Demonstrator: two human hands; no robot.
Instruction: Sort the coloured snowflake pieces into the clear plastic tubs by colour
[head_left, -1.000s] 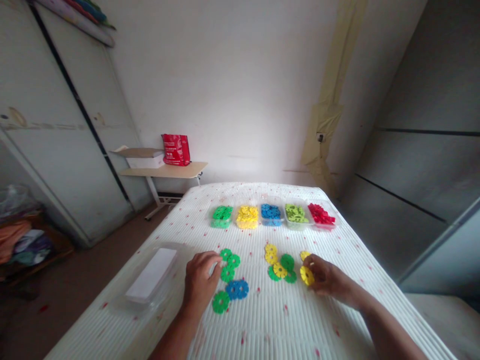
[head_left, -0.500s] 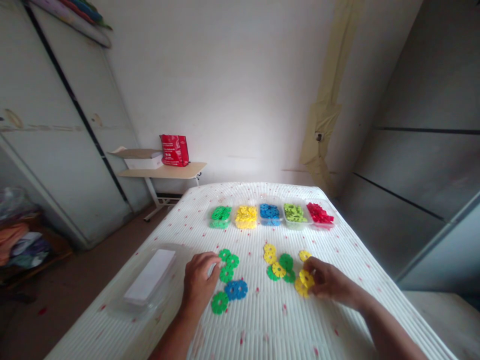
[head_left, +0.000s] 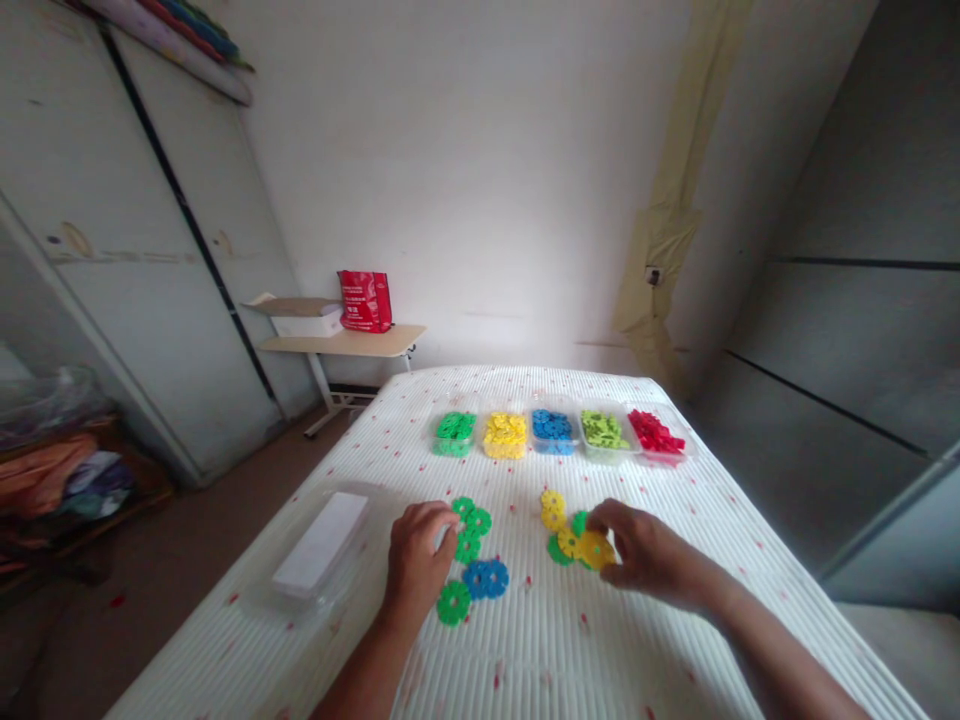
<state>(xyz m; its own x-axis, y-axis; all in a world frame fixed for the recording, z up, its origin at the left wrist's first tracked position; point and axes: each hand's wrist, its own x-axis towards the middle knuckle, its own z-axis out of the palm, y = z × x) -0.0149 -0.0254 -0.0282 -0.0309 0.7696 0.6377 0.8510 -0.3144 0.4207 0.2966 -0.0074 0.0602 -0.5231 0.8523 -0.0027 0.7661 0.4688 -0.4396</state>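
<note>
My right hand (head_left: 649, 555) pinches a yellow flower-shaped plastic disc (head_left: 598, 549) by its right edge. The disc is over a cluster of green discs (head_left: 559, 550) and a yellow disc (head_left: 569, 543), partly covering them. Two joined yellow discs (head_left: 553, 510) lie at the cluster's far left. My left hand (head_left: 421, 555) rests at the left of some joined green discs (head_left: 468, 545), thumb and forefinger apart, the fingertips at the discs' edge. Nearer me lie joined blue discs (head_left: 486, 579) and a green disc (head_left: 454, 603).
Across the table's back stand clear tubs of green (head_left: 454, 430), yellow (head_left: 505, 436), blue (head_left: 553, 430), lime (head_left: 604, 432) and red pieces (head_left: 656, 436). A white block (head_left: 322, 543) lies on a clear plastic lid at left. Behind, a side table (head_left: 360, 342) holds a red bag (head_left: 365, 302).
My right hand has moved left, bringing the yellow disc from the right side onto the green-and-yellow cluster. My left hand stays beside the green discs. The view has shifted slightly.
</note>
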